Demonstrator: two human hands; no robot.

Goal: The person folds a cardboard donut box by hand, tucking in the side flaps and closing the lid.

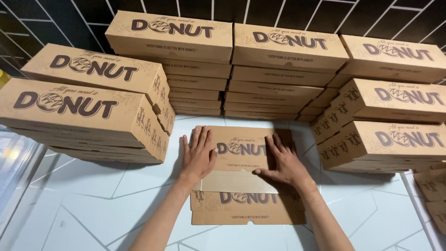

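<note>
Both hands, left hand (199, 155) and right hand (284, 161), are pressed flat and open on an unfolded brown carton (241, 179); closed boxes (288, 74) are stacked around it on the counter (93, 204), contents hidden.

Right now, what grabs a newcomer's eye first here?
Stacks of closed brown cardboard boxes wall in the white table on three sides. At centre, the left hand and right hand press flat on a half-folded box blank.
</note>
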